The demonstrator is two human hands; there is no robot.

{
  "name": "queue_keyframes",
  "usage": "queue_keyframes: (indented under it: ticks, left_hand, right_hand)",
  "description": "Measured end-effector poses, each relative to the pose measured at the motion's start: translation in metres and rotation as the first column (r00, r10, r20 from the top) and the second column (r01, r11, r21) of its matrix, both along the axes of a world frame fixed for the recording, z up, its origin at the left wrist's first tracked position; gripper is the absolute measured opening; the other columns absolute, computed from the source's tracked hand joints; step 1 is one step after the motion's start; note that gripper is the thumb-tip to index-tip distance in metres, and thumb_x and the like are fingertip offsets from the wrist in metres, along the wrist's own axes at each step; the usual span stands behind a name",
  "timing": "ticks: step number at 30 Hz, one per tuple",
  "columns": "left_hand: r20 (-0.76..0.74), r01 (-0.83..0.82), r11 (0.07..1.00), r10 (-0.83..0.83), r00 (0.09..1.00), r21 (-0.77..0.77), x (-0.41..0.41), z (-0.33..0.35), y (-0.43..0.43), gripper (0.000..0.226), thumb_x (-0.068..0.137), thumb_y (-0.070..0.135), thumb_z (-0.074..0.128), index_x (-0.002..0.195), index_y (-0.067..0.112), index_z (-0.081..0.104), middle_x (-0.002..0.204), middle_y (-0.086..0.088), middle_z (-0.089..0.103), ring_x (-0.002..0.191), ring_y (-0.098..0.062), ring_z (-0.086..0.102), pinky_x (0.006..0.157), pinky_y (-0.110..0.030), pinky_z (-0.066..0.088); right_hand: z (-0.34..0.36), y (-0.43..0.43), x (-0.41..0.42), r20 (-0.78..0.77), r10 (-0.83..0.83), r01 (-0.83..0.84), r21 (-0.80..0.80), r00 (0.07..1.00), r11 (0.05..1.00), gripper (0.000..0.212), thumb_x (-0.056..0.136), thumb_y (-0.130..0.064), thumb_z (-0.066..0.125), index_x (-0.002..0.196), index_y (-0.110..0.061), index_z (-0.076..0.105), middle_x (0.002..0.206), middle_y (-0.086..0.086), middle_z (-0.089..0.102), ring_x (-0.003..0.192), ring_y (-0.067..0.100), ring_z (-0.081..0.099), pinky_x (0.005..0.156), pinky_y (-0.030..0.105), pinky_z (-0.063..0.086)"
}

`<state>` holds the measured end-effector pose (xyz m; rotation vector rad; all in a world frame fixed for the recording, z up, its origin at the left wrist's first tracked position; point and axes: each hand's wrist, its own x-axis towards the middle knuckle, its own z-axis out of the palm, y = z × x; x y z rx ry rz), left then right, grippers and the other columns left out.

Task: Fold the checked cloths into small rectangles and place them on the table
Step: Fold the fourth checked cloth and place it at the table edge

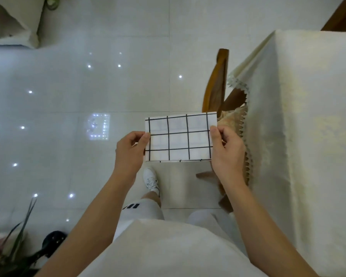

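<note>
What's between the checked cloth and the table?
Head view: the right hand gripping the cloth, then a wooden chair beside the table.

It was a home dining room. A table (318,116) under a cream tablecloth (268,146) with a lace edge stood on the right, with a wooden chair (216,80) pushed in beside it. The glossy white tile floor (108,86) mirrored ceiling lights. A leafy plant (18,236) sat near left, and cloth-draped furniture (12,19) far left.
</note>
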<state>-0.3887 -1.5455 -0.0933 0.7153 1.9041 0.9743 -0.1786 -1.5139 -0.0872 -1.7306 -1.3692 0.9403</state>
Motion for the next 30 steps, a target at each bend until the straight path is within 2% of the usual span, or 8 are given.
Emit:
queue_keyframes:
  ticks: [2, 7, 13, 16, 21, 24, 28, 30]
  left_hand:
    - [0.006, 0.022, 1.000, -0.022, 1.000, -0.012, -0.033, 0.002, 0.024, 0.014, 0.096, 0.028, 0.062, 0.087, 0.020, 0.070, 0.059, 0.012, 0.053, 0.054, 0.000, 0.046, 0.056, -0.014, 0.042]
    - [0.024, 0.041, 0.999, -0.041, 0.999, -0.018, -0.102, 0.007, 0.080, 0.014, 0.096, 0.027, 0.062, 0.086, 0.021, 0.070, 0.061, 0.016, 0.055, 0.062, -0.004, 0.049, 0.063, -0.020, 0.043]
    - [0.035, 0.056, 0.998, -0.056, 0.998, -0.022, -0.148, 0.005, 0.130, 0.014, 0.096, 0.028, 0.061, 0.088, 0.022, 0.070, 0.063, 0.020, 0.058, 0.067, -0.005, 0.050, 0.070, -0.025, 0.042]
    - [0.050, 0.053, 0.998, -0.052, 0.997, -0.022, -0.161, 0.003, 0.154, 0.014, 0.097, 0.028, 0.061, 0.087, 0.021, 0.070, 0.061, 0.018, 0.055, 0.065, -0.008, 0.049, 0.065, -0.024, 0.041]
    - [0.055, 0.077, 0.997, -0.077, 0.996, -0.003, -0.174, -0.001, 0.203, 0.014, 0.097, 0.027, 0.060, 0.091, 0.019, 0.070, 0.059, 0.021, 0.055, 0.065, -0.004, 0.049, 0.069, -0.025, 0.041]
    - [0.050, 0.083, 0.997, -0.083, 0.995, 0.000, -0.179, -0.005, 0.245, 0.014, 0.097, 0.027, 0.060, 0.090, 0.021, 0.070, 0.064, 0.018, 0.056, 0.068, -0.005, 0.051, 0.073, -0.027, 0.042]
    - [0.052, 0.111, 0.994, -0.112, 0.992, 0.011, -0.178, -0.013, 0.315, 0.013, 0.097, 0.026, 0.061, 0.088, 0.020, 0.069, 0.060, 0.020, 0.056, 0.067, -0.006, 0.049, 0.071, -0.026, 0.043]
    - [0.051, 0.132, 0.991, -0.132, 0.990, 0.007, -0.173, -0.016, 0.356, 0.014, 0.097, 0.025, 0.061, 0.087, 0.019, 0.069, 0.060, 0.017, 0.054, 0.064, -0.007, 0.047, 0.066, -0.025, 0.042]
  right_hand:
    - [0.002, 0.022, -0.031, -0.004, -0.018, 0.018, -0.013, 1.000, 1.000, 0.026, 0.102, -0.032, 0.052, 0.087, -0.015, 0.065, 0.071, -0.002, 0.059, 0.067, 0.009, 0.051, 0.060, 0.019, 0.040]
    - [-0.002, 0.072, -0.097, 0.020, -0.036, 0.037, -0.037, 0.999, 0.999, 0.027, 0.101, -0.033, 0.052, 0.083, -0.015, 0.062, 0.065, -0.003, 0.053, 0.058, 0.004, 0.044, 0.053, 0.014, 0.033]
    - [0.002, 0.110, -0.145, -0.002, -0.064, 0.063, -0.062, 0.998, 0.996, 0.021, 0.101, -0.030, 0.052, 0.090, -0.015, 0.063, 0.071, 0.001, 0.058, 0.064, 0.009, 0.051, 0.056, 0.016, 0.041]
    - [0.002, 0.132, -0.158, -0.010, -0.059, 0.058, -0.060, 0.998, 0.997, 0.024, 0.101, -0.030, 0.051, 0.087, -0.014, 0.062, 0.068, 0.002, 0.056, 0.061, 0.007, 0.048, 0.054, 0.017, 0.040]
    - [-0.001, 0.179, -0.170, -0.021, -0.079, 0.078, -0.053, 0.997, 0.996, 0.025, 0.102, -0.029, 0.052, 0.087, -0.012, 0.062, 0.069, 0.008, 0.056, 0.058, 0.007, 0.044, 0.054, 0.023, 0.038]
    - [-0.007, 0.219, -0.173, -0.016, -0.083, 0.082, -0.055, 0.996, 0.995, 0.026, 0.102, -0.031, 0.051, 0.087, -0.013, 0.062, 0.070, 0.011, 0.056, 0.060, 0.018, 0.047, 0.057, 0.033, 0.041]
    - [-0.017, 0.289, -0.170, -0.044, -0.101, 0.099, -0.056, 0.994, 0.994, 0.025, 0.102, -0.031, 0.051, 0.088, -0.014, 0.063, 0.072, 0.007, 0.057, 0.061, 0.004, 0.044, 0.058, 0.021, 0.039]
    - [-0.021, 0.327, -0.165, -0.046, -0.122, 0.119, -0.057, 0.991, 0.991, 0.024, 0.102, -0.030, 0.051, 0.088, -0.014, 0.063, 0.072, 0.005, 0.058, 0.061, 0.003, 0.044, 0.058, 0.018, 0.038]
